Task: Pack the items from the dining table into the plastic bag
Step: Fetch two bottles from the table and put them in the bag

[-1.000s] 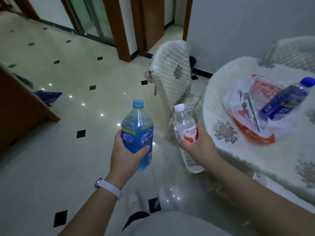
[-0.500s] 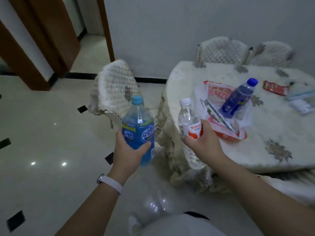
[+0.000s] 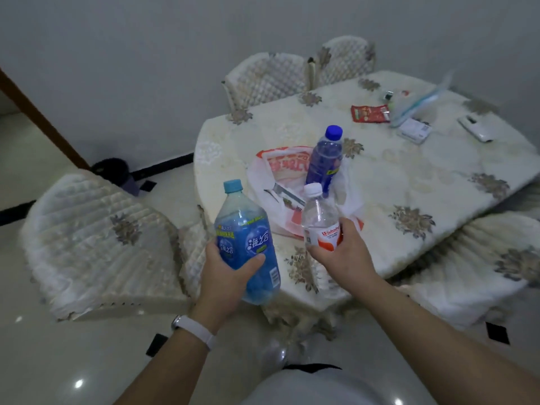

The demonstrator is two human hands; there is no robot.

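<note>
Bag (image 3: 292, 171) lies crumpled on the table (image 3: 409, 182), close to the near edge. It is white with red print. It sits just past both hands, a little farther away than they are.

The right hand (image 3: 342, 255) is nearer to it. The clear bottle (image 3: 320, 217) in that hand shows right in front of the bag's near side. The left hand (image 3: 225, 276) is off to the left, by the table's edge and near a chair (image 3: 96, 238).

Both hands are full. The left hand's fingers and thumb wrap round the blue bottle (image 3: 248, 244) at its middle. The right hand's fingers wrap round the clear bottle at its label. Both bottles stand tall with caps up. The blue one leans a little to the left at the top.

A purple bottle (image 3: 324, 159) lies across the bag. Its long side runs away from the person, with the cap at the far end. I cannot tell if it is inside the bag or only on top. I cannot tell which way the bag's mouth opens.

I think the clear bottle goes in first, since it is closest. The bag is soft and floppy, and no hand is free to hold it open, so that may be tricky.

A red packet (image 3: 369, 113) and a white box (image 3: 415, 130) lie farther back, well apart from the bag.
</note>
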